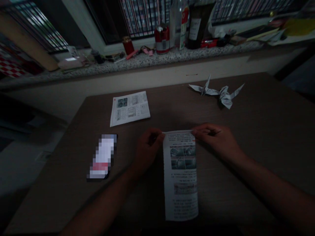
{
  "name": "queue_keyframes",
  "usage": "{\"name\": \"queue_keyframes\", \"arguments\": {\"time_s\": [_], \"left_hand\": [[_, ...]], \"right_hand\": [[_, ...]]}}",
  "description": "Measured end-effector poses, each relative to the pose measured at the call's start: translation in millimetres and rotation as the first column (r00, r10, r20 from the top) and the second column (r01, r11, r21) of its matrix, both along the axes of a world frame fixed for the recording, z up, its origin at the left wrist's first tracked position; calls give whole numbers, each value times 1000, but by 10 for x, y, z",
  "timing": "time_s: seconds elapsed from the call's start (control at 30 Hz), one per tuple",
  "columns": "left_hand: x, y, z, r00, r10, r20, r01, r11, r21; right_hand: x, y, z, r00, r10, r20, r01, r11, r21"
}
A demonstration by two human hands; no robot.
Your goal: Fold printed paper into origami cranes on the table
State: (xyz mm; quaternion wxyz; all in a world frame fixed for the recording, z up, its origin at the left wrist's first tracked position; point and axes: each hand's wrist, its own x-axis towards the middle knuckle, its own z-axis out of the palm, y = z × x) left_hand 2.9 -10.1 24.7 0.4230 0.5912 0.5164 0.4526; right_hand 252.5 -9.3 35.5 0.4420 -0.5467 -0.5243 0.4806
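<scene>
Your desk (258, 137) is below the narrow printed sheet (180, 206), which extends toward you; a printed page (131, 109) and a phone (103, 155) lie to its left; your left fingers (158, 140) and right fingers (203, 128) pinch closed on the sheet's far corners

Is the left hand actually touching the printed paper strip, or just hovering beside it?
Touching. The head view shows the left hand pinching the printed paper strip at its upper left corner, thumb over it.
</scene>
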Motion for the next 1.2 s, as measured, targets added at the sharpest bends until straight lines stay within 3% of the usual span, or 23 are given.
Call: {"name": "queue_keyframes", "arguments": {"time_s": [0.33, 0.57, 0.83, 1.03, 1.2], "left_hand": [[13, -2, -9, 999, 25, 20, -25, 1000, -11], [-6, 37, -30, 999, 51, 20, -50, 998, -44], [12, 25, -48, 994, 91, 56, -86, 992, -89], [15, 57, -59, 997, 76, 25, -74, 995, -70], [-17, 153, -77, 994, 4, -107, -9, 999, -43]], "right_hand": [[-8, -4, -20, 999, -32, 29, 32, 999, 6], [40, 20, -60, 991, 119, -58, -121, 992, -45], [-20, 27, -118, 961, 88, -261, -117, 988, -99], [-39, 32, -152, 982, 95, -161, -121, 979, -161], [-31, 109, -180, 993, 72, -91, -85, 986, -141]]}}
